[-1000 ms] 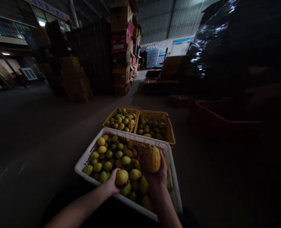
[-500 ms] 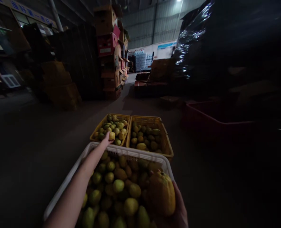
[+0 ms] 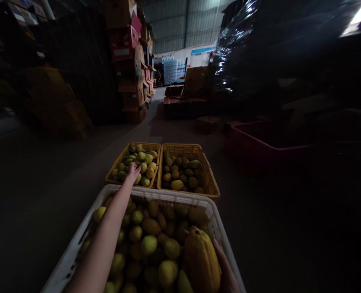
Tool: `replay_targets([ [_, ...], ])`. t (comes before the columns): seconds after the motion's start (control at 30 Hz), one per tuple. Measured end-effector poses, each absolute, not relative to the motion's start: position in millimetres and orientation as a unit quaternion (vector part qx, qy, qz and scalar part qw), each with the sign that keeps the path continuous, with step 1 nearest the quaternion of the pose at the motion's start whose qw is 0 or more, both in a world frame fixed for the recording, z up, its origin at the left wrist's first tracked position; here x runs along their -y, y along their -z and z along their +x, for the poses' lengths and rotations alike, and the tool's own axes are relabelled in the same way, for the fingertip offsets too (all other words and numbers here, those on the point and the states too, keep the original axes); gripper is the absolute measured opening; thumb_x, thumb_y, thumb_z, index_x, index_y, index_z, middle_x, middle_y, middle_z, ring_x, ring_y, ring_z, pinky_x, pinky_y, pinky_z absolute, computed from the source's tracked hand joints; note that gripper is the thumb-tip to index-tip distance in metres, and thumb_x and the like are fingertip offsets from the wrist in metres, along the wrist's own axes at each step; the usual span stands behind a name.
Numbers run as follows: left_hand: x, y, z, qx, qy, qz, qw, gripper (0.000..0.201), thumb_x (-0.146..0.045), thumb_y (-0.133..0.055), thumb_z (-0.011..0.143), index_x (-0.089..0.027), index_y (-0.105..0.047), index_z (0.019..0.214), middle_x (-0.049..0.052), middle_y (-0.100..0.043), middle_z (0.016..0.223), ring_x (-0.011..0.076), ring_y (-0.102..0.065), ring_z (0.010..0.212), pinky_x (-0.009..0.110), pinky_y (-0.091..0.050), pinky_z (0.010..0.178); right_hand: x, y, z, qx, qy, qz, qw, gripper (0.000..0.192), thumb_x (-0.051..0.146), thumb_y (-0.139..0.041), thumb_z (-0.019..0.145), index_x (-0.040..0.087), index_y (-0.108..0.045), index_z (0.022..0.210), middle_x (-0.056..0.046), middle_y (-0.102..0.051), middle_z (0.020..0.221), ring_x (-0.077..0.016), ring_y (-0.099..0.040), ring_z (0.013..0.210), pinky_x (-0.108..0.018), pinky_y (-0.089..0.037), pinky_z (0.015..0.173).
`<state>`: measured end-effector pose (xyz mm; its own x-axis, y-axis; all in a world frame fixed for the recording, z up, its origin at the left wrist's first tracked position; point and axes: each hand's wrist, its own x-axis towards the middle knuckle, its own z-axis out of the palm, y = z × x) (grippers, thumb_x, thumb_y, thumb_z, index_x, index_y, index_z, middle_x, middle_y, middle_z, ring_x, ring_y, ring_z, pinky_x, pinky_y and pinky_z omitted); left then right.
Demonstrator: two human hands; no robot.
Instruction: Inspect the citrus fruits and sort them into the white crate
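Observation:
My left hand (image 3: 134, 171) reaches forward over the left yellow crate (image 3: 109, 177), its fingers spread and nothing in its grasp. Just under and beside it lie green-yellow fruits (image 3: 143, 167), apparently papayas. Close to me stands a white crate (image 3: 180, 196) full of green and yellow fruits (image 3: 149, 245). Above its right side, my right hand (image 3: 226, 266) grips a large ribbed yellow-orange papaya (image 3: 201, 260) from the right; most of that hand's fingers are hidden.
A right yellow crate (image 3: 210, 173) holding more fruits adjoins the left one. Farther right is a dark red tub (image 3: 259, 142). Cardboard boxes (image 3: 131, 97) are stacked behind on the left, with a low pallet load (image 3: 184, 106) nearby. Dark wrapped goods (image 3: 278, 49) rise on the right.
My left hand has let go of a yellow fruit over the left yellow crate, and its fingers have spread. The papaya in my right hand has shifted slightly left and down in view.

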<state>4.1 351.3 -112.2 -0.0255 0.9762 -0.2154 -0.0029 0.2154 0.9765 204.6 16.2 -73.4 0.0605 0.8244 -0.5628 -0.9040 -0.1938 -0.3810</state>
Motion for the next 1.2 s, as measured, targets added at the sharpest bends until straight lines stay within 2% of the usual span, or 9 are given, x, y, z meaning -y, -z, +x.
replay_targets([
  [0.07,-338,114,-1,-0.572,-0.441,0.417,0.551,0.034,-0.032,-0.047,0.099,-0.014,-0.055,0.127,0.011,-0.059,0.129,0.0215,-0.061,0.11,0.04,-0.052,0.094,-13,75,201,-0.051,-0.671,-0.361,0.645,0.039,0.04,-0.083,0.064,0.033,-0.073,0.102,0.001,-0.078,0.095,-0.0286,-0.073,0.093,-0.039,-0.061,0.073],
  [0.13,-316,113,-10,-0.578,-0.419,0.41,0.567,0.034,-0.024,-0.035,0.101,-0.011,-0.055,0.125,0.013,-0.06,0.128,0.0196,-0.061,0.111,0.035,-0.05,0.096,-10,78,198,-0.048,-0.633,-0.374,0.677,0.046,0.026,-0.087,0.058,0.036,-0.072,0.1,0.006,-0.078,0.099,-0.0231,-0.072,0.094,-0.031,-0.06,0.074],
  [0.2,-285,111,-23,-0.58,-0.359,0.428,0.593,0.033,-0.02,-0.034,0.099,-0.012,-0.057,0.12,0.013,-0.063,0.125,0.0184,-0.064,0.108,0.032,-0.049,0.096,-10,80,194,-0.047,-0.597,-0.382,0.704,0.054,0.016,-0.088,0.054,0.037,-0.071,0.101,0.01,-0.077,0.101,-0.0166,-0.071,0.093,-0.022,-0.058,0.072],
  [0.4,-179,107,-66,-0.543,-0.127,0.532,0.637,0.022,-0.03,-0.047,0.092,-0.024,-0.066,0.102,0.002,-0.072,0.111,0.0164,-0.069,0.092,0.032,-0.048,0.091,-21,63,182,-0.067,-0.687,-0.331,0.644,0.032,0.035,-0.081,0.067,0.021,-0.071,0.093,-0.002,-0.078,0.086,-0.0217,-0.072,0.073,-0.035,-0.059,0.063],
  [0.53,-116,100,-73,-0.512,-0.019,0.605,0.61,0.025,-0.032,-0.047,0.092,-0.024,-0.066,0.106,0.002,-0.07,0.114,0.0166,-0.068,0.092,0.031,-0.047,0.09,-20,51,175,-0.075,-0.726,-0.293,0.618,0.023,0.029,-0.076,0.073,0.021,-0.067,0.093,0.0,-0.077,0.077,-0.0191,-0.072,0.065,-0.032,-0.057,0.059],
  [0.67,-64,90,-62,-0.474,0.047,0.694,0.54,0.033,-0.036,-0.043,0.095,-0.024,-0.061,0.12,0.001,-0.067,0.122,0.0155,-0.065,0.103,0.027,-0.046,0.094,-14,47,169,-0.066,-0.738,-0.299,0.601,0.012,0.028,-0.065,0.084,0.018,-0.066,0.089,-0.001,-0.075,0.071,-0.0171,-0.069,0.058,-0.032,-0.058,0.063],
  [0.77,-37,93,-53,-0.458,0.129,0.776,0.414,0.039,-0.039,-0.036,0.098,-0.027,-0.056,0.13,0.001,-0.067,0.126,0.015,-0.064,0.109,0.026,-0.048,0.093,-9,50,166,-0.058,-0.742,-0.31,0.592,0.014,0.028,-0.059,0.088,0.016,-0.066,0.087,-0.003,-0.075,0.069,-0.0175,-0.069,0.057,-0.031,-0.057,0.061],
  [0.97,-15,109,-49,-0.547,0.226,0.776,0.218,0.036,-0.029,-0.056,0.083,-0.015,-0.066,0.115,0.021,-0.067,0.122,0.0383,-0.061,0.117,0.053,-0.045,0.098,4,67,164,-0.036,-0.723,-0.374,0.579,0.01,0.026,-0.069,0.079,0.017,-0.067,0.085,-0.002,-0.074,0.068,-0.0193,-0.069,0.058,-0.029,-0.054,0.056],
  [1.2,-22,82,-41,-0.506,0.203,0.816,0.192,0.047,-0.04,-0.045,0.091,-0.016,-0.06,0.128,0.018,-0.064,0.129,0.0338,-0.062,0.118,0.045,-0.048,0.098,14,105,163,-0.017,-0.722,-0.453,0.522,0.015,0.031,-0.069,0.076,0.017,-0.066,0.078,-0.003,-0.072,0.062,-0.0191,-0.068,0.055,-0.029,-0.053,0.057],
])
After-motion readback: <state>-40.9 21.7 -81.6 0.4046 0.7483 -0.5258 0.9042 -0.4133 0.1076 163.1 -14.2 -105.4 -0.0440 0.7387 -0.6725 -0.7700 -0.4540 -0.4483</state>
